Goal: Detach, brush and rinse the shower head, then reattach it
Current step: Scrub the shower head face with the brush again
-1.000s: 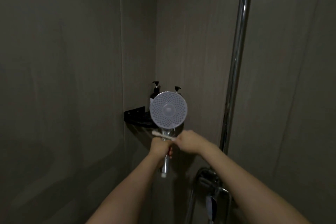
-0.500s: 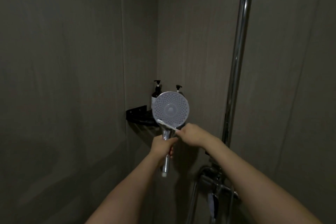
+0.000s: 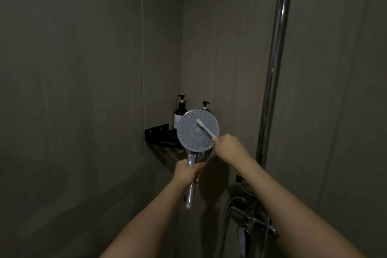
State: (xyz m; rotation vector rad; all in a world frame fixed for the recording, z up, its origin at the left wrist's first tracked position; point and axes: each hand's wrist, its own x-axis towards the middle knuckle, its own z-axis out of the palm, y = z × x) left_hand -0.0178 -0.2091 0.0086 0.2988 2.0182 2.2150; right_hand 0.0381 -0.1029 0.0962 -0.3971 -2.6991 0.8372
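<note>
Before the shower corner, the left hand (image 3: pixel 187 174) is gripping the shower head (image 3: pixel 198 130) by its handle, face toward the person, so the right hand (image 3: pixel 228 146), clamped on a toothbrush (image 3: pixel 205 128), is scrubbing its nozzles

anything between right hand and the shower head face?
Head view: only the white brush, held by the right hand; its head lies on the shower head face. Left hand grips the handle.
</note>
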